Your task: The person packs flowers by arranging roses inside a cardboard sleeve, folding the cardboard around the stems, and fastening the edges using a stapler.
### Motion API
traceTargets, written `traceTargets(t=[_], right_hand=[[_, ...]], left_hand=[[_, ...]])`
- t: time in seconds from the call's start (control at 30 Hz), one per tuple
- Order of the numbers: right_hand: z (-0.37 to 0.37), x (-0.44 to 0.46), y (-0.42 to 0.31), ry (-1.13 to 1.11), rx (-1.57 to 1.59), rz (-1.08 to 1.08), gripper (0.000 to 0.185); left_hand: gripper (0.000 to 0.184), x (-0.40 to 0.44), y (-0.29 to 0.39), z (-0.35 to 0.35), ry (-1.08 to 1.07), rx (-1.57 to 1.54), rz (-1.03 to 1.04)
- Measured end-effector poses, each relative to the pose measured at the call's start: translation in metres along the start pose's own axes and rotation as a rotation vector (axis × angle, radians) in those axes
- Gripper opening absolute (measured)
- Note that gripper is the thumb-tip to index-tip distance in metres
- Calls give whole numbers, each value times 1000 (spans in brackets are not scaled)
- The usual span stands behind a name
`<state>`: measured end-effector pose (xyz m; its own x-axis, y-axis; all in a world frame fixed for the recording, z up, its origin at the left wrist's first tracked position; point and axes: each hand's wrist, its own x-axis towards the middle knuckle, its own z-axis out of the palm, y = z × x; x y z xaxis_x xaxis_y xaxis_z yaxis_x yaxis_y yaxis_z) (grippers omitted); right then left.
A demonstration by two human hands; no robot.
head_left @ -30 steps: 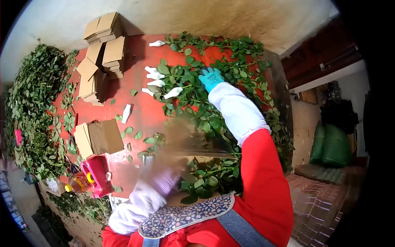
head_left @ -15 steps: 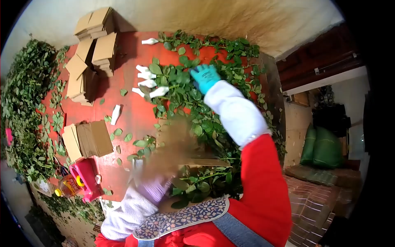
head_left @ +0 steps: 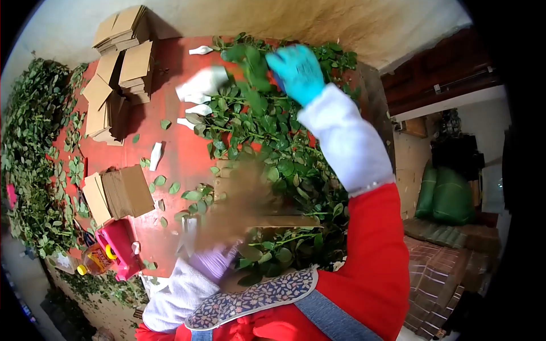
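Note:
My right hand (head_left: 298,71), in a teal glove, is closed round the stem of a leafy rose (head_left: 250,71) raised above the others. Its head end wears a white sleeve (head_left: 202,84), which looks larger and slightly blurred. Beneath it lie more leafy rose stems (head_left: 273,133), with white-sleeved heads (head_left: 199,109) pointing left. My left hand (head_left: 227,213) is a smear over the near part of the table, so its fingers cannot be read. A purple cuff (head_left: 213,264) shows at that wrist. Cardboard pieces (head_left: 284,221) lie beside it.
Stacks of folded cardboard (head_left: 136,71) stand at the far left of the red table (head_left: 176,153), with another cardboard bundle (head_left: 122,193) nearer. A pink jug (head_left: 119,250) and a yellow-capped bottle (head_left: 94,258) are at the near left. Heaped foliage (head_left: 34,148) lines the left side.
My right hand has lifted a white-sleeved rose from the row, moving up and slightly right in view. The left hand stays blurred in about the same place.

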<state>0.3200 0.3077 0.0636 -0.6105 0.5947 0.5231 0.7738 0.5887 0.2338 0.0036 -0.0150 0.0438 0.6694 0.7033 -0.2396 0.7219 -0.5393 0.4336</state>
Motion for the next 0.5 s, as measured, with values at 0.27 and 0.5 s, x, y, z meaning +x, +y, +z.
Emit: traceTargets(t=[0.27,0.5], right_hand=[[12,33,-42,-461,-43,232,11],[148,-132,-136,-864,-127,527,21]], left_hand=[[48,-1,-7,14,4,-252,-98],[48,-1,-10,6,-7,-85,142]])
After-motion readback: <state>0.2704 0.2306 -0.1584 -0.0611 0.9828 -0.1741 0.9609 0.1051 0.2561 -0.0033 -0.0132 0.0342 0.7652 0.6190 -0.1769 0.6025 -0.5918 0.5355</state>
